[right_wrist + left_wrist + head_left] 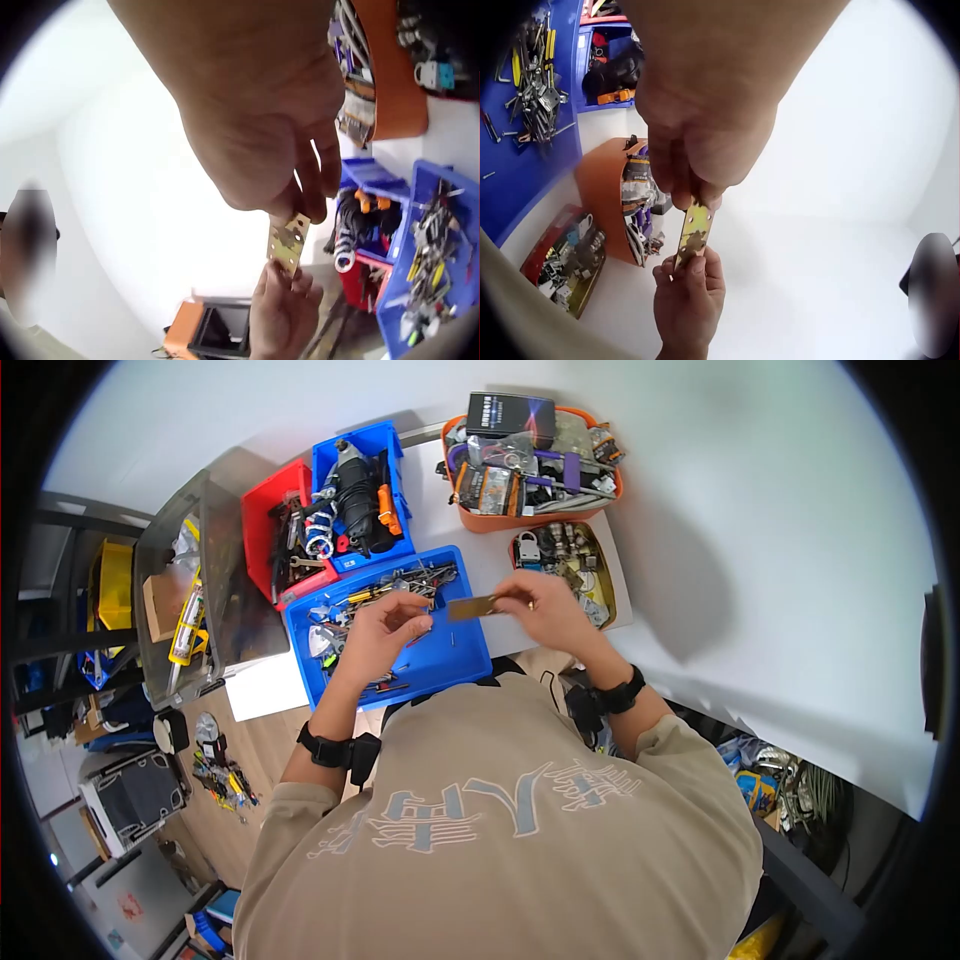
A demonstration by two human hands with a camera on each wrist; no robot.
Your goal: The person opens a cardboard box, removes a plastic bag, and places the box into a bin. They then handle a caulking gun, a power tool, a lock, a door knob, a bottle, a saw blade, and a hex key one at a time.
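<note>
Two bare hands work in the air above the table (485, 563): the right hand (548, 618) pinches the right end of one flat, brass-coloured metal plate (470, 608) with several holes, over the right edge of one shallow blue plastic tray (440, 652). The left hand (384, 637) is at the plate's left, fingers bent; whether they pinch anything, I cannot tell. The tray carries a heap of metal tools and hardware, too jumbled to count. Four more containers stand around: one red plastic bin (262, 510) far left, one deep blue plastic bin (402, 490) beside it holding one black power tool (357, 500), one orange plastic tub (490, 521) far right, and one small box of metal fittings (570, 543) nearer.
</note>
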